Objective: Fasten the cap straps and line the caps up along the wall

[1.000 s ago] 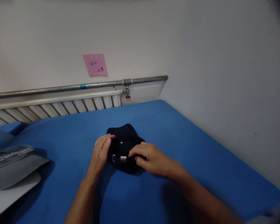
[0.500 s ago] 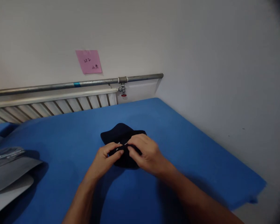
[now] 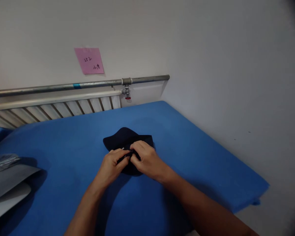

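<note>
A dark navy cap [image 3: 124, 137] lies on the blue-covered table [image 3: 71, 147], its curved brim pointing to the back left. My left hand [image 3: 111, 164] pinches the cap's near edge from the left, thumb and fingers closed on the dark fabric. From the right, my right hand [image 3: 144, 159] pinches the same edge, and the fingertips of both hands almost meet there. A small pale spot shows on the cap just behind the fingers. What exactly lies between the fingertips is hidden.
Grey and white flat pieces [image 3: 9, 183] lie at the table's left. Behind the table are a white radiator [image 3: 83, 106], a metal pipe [image 3: 98, 84] and a red-handled valve [image 3: 127, 97]. A pink note [image 3: 89, 60] hangs on the wall. Another wall borders the right side.
My right hand has drawn in closer to the left, and its fingers are more tightly closed on the cap's edge. The whole view has shifted slightly.
</note>
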Motion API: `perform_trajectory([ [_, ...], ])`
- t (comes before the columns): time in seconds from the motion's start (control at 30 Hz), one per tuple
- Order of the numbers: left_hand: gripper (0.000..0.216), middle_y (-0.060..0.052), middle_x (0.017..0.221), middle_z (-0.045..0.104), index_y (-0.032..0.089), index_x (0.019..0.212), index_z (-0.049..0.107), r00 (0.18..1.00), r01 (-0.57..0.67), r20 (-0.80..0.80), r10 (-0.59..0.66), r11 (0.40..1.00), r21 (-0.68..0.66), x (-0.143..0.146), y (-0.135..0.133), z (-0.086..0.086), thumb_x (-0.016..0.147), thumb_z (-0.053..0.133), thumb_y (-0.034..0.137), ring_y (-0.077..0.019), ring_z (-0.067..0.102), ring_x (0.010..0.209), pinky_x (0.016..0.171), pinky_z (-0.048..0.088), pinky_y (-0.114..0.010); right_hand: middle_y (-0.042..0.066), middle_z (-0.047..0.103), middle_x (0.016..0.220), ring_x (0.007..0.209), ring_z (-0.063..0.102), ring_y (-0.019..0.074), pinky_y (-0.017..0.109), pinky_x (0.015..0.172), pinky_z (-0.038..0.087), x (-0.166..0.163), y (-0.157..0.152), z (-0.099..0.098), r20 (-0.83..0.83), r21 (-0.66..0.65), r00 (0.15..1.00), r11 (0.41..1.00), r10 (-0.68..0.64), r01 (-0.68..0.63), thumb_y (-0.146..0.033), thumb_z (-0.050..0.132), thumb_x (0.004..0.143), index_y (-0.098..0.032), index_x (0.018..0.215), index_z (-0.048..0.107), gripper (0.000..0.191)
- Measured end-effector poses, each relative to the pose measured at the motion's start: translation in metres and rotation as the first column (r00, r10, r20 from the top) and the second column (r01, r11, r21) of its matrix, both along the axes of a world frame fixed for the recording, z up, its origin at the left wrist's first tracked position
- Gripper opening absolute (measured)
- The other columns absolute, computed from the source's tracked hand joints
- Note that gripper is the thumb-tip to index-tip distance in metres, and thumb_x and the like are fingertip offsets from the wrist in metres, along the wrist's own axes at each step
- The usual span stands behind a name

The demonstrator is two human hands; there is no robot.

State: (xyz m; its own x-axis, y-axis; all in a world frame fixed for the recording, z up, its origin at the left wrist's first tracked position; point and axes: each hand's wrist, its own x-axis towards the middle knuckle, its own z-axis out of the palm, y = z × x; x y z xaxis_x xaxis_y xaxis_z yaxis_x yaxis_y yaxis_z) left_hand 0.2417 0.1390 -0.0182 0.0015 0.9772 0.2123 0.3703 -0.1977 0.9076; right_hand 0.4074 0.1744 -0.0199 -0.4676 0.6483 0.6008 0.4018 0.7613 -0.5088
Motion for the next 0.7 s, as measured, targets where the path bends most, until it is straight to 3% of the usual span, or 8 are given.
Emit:
perform_trajectory([
  [0.2, 0.021, -0.004, 0.088, 0.072, 0.024, 0.094, 0.077, 0.999, 0.033, -0.023, -0.033, 0.999, -0.001, -0.003, -0.001, -0.001, 0.079, 0.063, 0.021, -0.0199, 0.063, 0.083, 0.075, 0.044, -0.029, 0.004, 0.062, 0.083, 0.076, 0.059, 0.0153, 0.029, 0.072, 0.049, 0.003, 0.006, -0.002, -0.055, -0.045, 0.998, 0.999, -0.004, 0.001, -0.002, 0.043, 0.076, -0.019, 0.088, 0.056, 0.025],
  [0.33, 0.025, -0.003, 0.096, 0.071, 0.022, 0.103, 0.073, 0.998, 0.066, 0.003, -0.066, 0.993, -0.097, -0.010, -0.002, 0.002, 0.083, 0.058, 0.027, -0.0186, 0.062, 0.089, 0.078, 0.045, -0.029, 0.000, 0.062, 0.077, 0.067, 0.059, 0.0129, 0.026, 0.063, 0.048, 0.005, 0.013, -0.002, -0.163, -0.088, 0.983, 0.994, -0.079, 0.066, -0.005, 0.047, 0.079, -0.021, 0.086, 0.057, 0.019],
  [0.43, 0.027, -0.002, 0.101, 0.071, 0.021, 0.106, 0.070, 0.997, 0.066, 0.059, -0.056, 0.983, -0.171, -0.016, -0.002, 0.005, 0.083, 0.057, 0.027, -0.0183, 0.061, 0.093, 0.082, 0.044, -0.029, 0.004, 0.065, 0.088, 0.081, 0.063, 0.0162, 0.030, 0.073, 0.050, 0.004, 0.009, 0.000, -0.211, 0.059, 0.977, 0.997, -0.029, 0.042, -0.007, 0.049, 0.082, -0.021, 0.090, 0.059, 0.019],
  [0.53, 0.031, -0.002, 0.096, 0.069, 0.020, 0.106, 0.069, 0.994, 0.091, 0.082, -0.076, 0.976, -0.196, -0.018, -0.003, 0.007, 0.078, 0.055, 0.019, -0.0173, 0.060, 0.088, 0.077, 0.043, -0.028, 0.007, 0.067, 0.098, 0.092, 0.061, 0.0192, 0.035, 0.082, 0.049, 0.001, 0.001, 0.004, -0.128, 0.240, 0.987, 0.968, 0.101, -0.068, -0.007, 0.052, 0.083, -0.019, 0.096, 0.061, 0.020],
  [0.7, 0.037, -0.002, 0.092, 0.067, 0.018, 0.106, 0.067, 0.975, 0.186, 0.162, -0.153, 0.959, -0.215, -0.017, -0.002, 0.007, 0.072, 0.053, 0.012, -0.0167, 0.057, 0.085, 0.076, 0.042, -0.028, 0.006, 0.069, 0.097, 0.091, 0.060, 0.0210, 0.039, 0.082, 0.045, -0.003, -0.002, 0.004, 0.072, 0.298, 0.991, 0.946, 0.111, -0.127, -0.008, 0.055, 0.082, -0.018, 0.099, 0.063, 0.021],
])
